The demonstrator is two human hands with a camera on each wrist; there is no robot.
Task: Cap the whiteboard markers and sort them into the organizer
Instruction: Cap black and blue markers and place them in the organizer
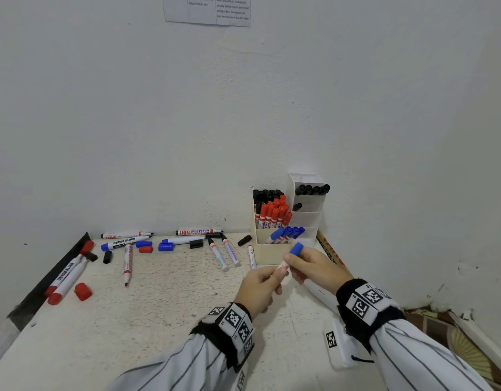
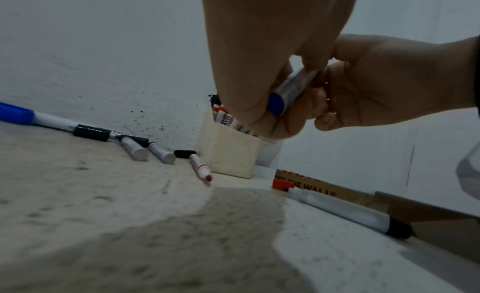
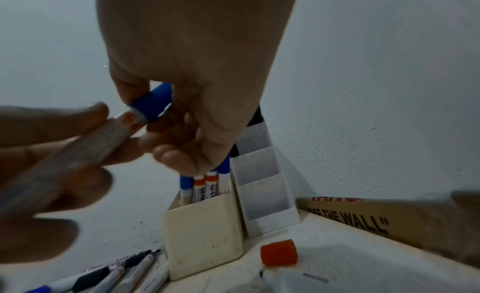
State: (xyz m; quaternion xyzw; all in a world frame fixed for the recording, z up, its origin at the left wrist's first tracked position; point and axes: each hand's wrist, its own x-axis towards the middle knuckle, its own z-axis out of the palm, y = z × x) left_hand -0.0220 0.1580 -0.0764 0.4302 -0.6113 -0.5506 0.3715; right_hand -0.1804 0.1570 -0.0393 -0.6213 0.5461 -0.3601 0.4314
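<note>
Blue cap [image 1: 296, 248] pinched in the right hand [image 1: 314, 266] sits on the marker [image 3: 85, 145]; left hand [image 1: 259, 286] grips its barrel, just near the organizer [image 1: 267, 249].

Blue-capped white marker [image 1: 289, 257] tilted just before cream organizer [image 1: 267, 251] packed with black, red, blue markers.
</note>
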